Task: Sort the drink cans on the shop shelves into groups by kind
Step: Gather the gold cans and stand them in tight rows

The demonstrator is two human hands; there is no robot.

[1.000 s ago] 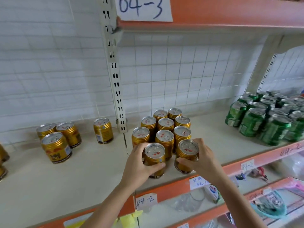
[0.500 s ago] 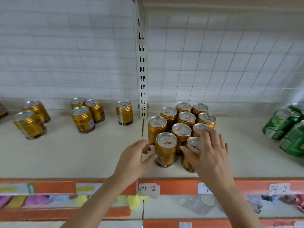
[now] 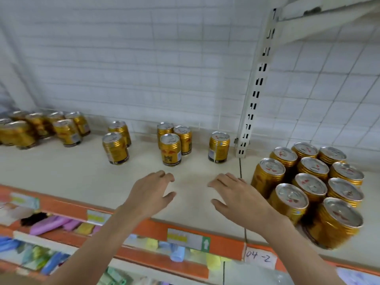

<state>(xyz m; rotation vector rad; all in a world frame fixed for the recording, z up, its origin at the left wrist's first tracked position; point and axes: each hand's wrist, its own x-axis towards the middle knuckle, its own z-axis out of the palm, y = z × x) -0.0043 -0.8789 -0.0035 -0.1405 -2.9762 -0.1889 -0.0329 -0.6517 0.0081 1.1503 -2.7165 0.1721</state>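
Observation:
A tight block of several gold cans [image 3: 312,182] stands on the cream shelf [image 3: 61,177] at the right. Left of the slotted upright stand a lone gold can [image 3: 219,147], a trio of gold cans [image 3: 170,149], a pair of gold cans [image 3: 116,146], and a blurred cluster of gold cans [image 3: 43,128] at the far left. My left hand [image 3: 151,192] and my right hand [image 3: 238,194] hover above the bare shelf between these groups, fingers relaxed and spread, holding nothing. My right hand is just left of the block, apart from it.
A white slotted upright [image 3: 253,99] rises from the shelf's back between the lone can and the block. The orange shelf edge [image 3: 148,225] carries price tags and a paper label reading 04-2 [image 3: 259,260]. Colourful packets [image 3: 51,225] lie on the lower shelf.
Both hands have let go of the front gold cans of the block and moved left over the bare shelf. The view has swung left; the green cans are out of sight.

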